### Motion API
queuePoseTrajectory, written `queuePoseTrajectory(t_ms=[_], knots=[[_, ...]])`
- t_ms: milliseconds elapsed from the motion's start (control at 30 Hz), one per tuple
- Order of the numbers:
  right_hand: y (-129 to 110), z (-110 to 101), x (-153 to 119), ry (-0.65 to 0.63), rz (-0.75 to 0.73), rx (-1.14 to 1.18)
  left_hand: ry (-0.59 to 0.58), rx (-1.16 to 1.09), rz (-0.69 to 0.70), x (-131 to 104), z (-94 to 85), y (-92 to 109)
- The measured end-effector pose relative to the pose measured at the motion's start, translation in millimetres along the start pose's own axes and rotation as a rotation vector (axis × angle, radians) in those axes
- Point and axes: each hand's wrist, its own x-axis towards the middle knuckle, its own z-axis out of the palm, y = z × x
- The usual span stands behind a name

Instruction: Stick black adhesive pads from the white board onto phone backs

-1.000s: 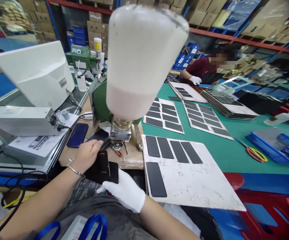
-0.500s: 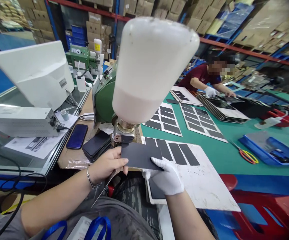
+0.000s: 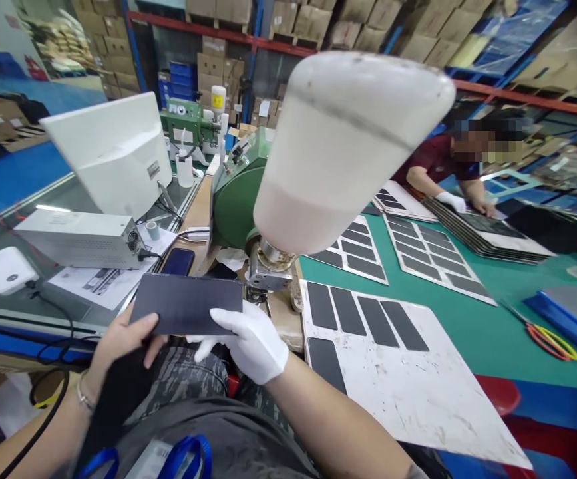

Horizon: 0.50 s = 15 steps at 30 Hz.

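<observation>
My left hand (image 3: 127, 336), bare with a bracelet at the wrist, pinches the left end of a flat dark rectangular sheet (image 3: 186, 303). My right hand (image 3: 255, 342), in a white glove, grips its right end, thumb on top. The sheet is held level above my lap, left of the metal head (image 3: 268, 276) of a green machine (image 3: 238, 193). A large white bottle (image 3: 328, 173), partly full of pale liquid, sits on that head. Another dark strip (image 3: 121, 392) hangs below my left hand; whether my fingers hold it I cannot tell.
A white board (image 3: 392, 392) with several dark rectangles lies at right; two more such boards (image 3: 358, 256) (image 3: 435, 256) lie behind. Scissors (image 3: 550, 342) rest on the green table. A phone (image 3: 178, 261) and grey box (image 3: 86, 239) are at left. A co-worker (image 3: 438, 166) handles stacked boards.
Both hands have carried the dark sheet left, away from the machine's head. The dark strip has come into view under my left hand, and the thin metal tool there no longer shows. The view has shifted.
</observation>
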Motion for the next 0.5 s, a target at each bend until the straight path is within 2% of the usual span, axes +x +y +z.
queuePoseTrajectory(t_ms=[100,233,300,367,433,500], knots=[[-2,-10,-11,0.002,-0.056,-0.154,0.021,0.04,0.01,-7,15.1,-10],[0,-45,-42,0.159,-0.182,-0.257,-0.097,-0.021,-0.021,2,36.6,-15],[3,-63,-58,0.235,-0.18,-0.209,-0.208,-0.034,-0.053,14,50.1,-12],[6,-77,-72,0.283,-0.155,-0.193,-0.375,-0.043,-0.093,27,68.9,-7],[6,-84,-81,0.331,-0.15,-0.249,-0.524,-0.072,-0.147,39,92.2,-1],[3,-86,-86,0.419,-0.167,-0.32,-0.598,-0.117,-0.205,47,116.0,3]])
